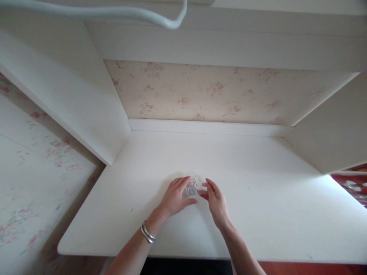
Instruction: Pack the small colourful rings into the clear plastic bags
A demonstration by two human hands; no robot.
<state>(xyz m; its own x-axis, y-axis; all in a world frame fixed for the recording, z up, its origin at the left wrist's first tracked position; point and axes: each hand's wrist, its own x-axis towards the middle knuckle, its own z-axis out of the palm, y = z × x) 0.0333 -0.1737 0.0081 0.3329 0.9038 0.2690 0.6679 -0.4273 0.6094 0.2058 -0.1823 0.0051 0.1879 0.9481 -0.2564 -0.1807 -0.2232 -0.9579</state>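
Observation:
Between my two hands, low over the middle of the white desk (252, 225), is a small clear plastic container (191, 190) with pale markings on it. My left hand (175, 196) curves round its left side, fingers along the far edge and thumb along the near edge. At the container's right end, the fingertips of my right hand (214, 198) pinch its edge. Whether anything lies inside cannot be made out. A silver bangle (148, 232) circles my left wrist.
White side panels (77, 88) flank the desk, with floral wallpaper (200, 91) behind it. A white cable (137, 14) hangs across the top left. Shiny items (355, 186) on red show at the far right. A small dark speck (132, 210) lies on the desk.

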